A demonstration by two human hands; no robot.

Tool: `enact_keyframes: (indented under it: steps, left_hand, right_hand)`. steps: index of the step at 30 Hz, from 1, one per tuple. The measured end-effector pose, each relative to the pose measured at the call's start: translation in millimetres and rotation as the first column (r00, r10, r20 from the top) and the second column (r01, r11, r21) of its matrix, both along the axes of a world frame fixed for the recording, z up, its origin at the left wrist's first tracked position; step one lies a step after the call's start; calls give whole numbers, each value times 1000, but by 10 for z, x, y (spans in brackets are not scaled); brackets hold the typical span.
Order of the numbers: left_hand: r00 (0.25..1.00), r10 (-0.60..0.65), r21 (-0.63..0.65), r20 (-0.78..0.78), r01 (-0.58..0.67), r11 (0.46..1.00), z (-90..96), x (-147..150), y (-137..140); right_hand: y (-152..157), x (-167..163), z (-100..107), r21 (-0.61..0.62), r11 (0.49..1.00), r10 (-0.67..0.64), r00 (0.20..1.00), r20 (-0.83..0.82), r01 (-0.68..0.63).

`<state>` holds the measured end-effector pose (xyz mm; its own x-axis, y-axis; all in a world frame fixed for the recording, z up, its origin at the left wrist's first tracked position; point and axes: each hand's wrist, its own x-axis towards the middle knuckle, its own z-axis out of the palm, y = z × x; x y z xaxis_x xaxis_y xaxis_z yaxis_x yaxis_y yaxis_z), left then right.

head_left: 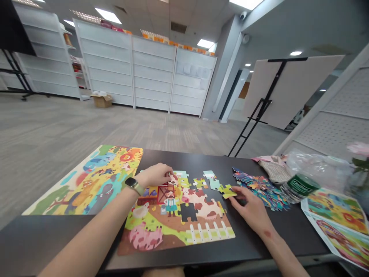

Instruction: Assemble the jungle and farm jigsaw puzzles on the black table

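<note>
A partly assembled farm jigsaw puzzle (161,223) lies on the dark table in front of me, with a gap below the cow. Over its upper edge, my left hand (157,175) is closed with its fingertips on a white and brown puzzle piece (173,179). On the right, my right hand (249,206) pinches a yellow-green puzzle piece (227,191) between thumb and fingers. Near that piece lie joined pale blue pieces (213,183) and a loose green and brown piece (200,183).
A finished animal puzzle (106,181) lies at the left. Right of my right hand are a heap of dark colourful pieces (262,186), a clear bottle with a green label (301,186), a plastic bag (325,169) and a printed picture sheet (337,223). White shelves (152,73) stand beyond.
</note>
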<state>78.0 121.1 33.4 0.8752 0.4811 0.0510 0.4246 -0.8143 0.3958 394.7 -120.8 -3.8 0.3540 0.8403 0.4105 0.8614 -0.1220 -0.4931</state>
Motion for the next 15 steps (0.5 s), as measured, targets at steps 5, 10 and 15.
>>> enact_keyframes:
  steps: [5, 10, 15]
  left_hand:
    - [1000, 13, 17, -5, -13, 1000, -27, -2, 9]
    - [1000, 15, 17, -8, -15, 1000, -16, -1, 0]
    - [1000, 21, 4, -20, -21, 1000, 23, 7, -28]
  right_hand:
    - [-81, -865, 163, 77, 986, 145, 988, 52, -149]
    - [10, -1519, 108, 122, 934, 330, 941, 70, -337]
    - [-3, -1491, 34, 139, 935, 316, 944, 98, -327]
